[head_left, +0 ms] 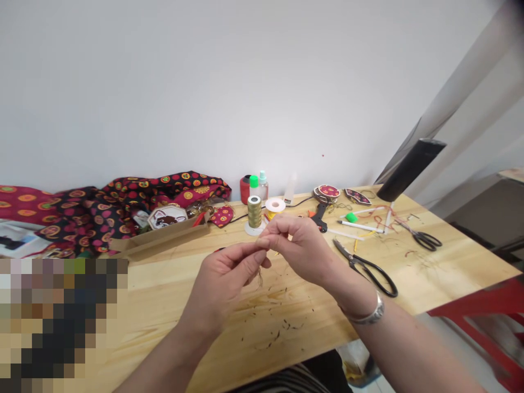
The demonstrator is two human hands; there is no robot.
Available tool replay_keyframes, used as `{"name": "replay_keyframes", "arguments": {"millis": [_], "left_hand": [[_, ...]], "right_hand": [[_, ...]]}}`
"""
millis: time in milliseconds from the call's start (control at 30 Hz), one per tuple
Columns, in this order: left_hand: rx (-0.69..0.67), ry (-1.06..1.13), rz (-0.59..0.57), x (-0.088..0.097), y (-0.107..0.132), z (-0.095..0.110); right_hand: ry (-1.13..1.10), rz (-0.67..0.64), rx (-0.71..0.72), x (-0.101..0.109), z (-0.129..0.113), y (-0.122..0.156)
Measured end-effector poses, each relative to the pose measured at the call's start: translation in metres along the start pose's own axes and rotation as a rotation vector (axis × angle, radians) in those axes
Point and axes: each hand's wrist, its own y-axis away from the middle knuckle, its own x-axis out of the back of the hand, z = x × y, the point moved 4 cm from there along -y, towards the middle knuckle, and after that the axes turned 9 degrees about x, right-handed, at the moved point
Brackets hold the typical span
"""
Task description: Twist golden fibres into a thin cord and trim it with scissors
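Note:
My left hand and my right hand meet over the middle of the table, fingertips touching. Both are closed in a pinch. Thin dark thread hangs below the left fingers. What the right thumb and forefinger pinch is too small to make out. Just behind the fingers stands a spool of olive-gold thread. A white spool with yellow thread is beside it, partly hidden by my right hand. Black-handled scissors lie to the right of my right wrist.
Dark thread clippings are scattered across the wooden table. Patterned fabric and a cardboard tray occupy the back left. Small bottles, a black glue gun, smaller scissors and a black cylinder stand or lie farther right.

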Motion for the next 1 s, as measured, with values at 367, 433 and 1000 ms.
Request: {"name": "replay_keyframes", "arguments": {"millis": [367, 433, 1000], "left_hand": [[0.088, 0.334, -0.055, -0.003, 0.002, -0.009], [0.093, 0.337, -0.055, -0.002, 0.002, -0.012], [-0.094, 0.148, 0.137, 0.013, 0.007, -0.015]], "right_hand": [[-0.042, 0.034, -0.054, 0.003, 0.003, -0.002], [-0.028, 0.04, -0.051, 0.003, 0.003, -0.003], [-0.397, 0.03, -0.127, -0.017, 0.023, 0.008]]}}
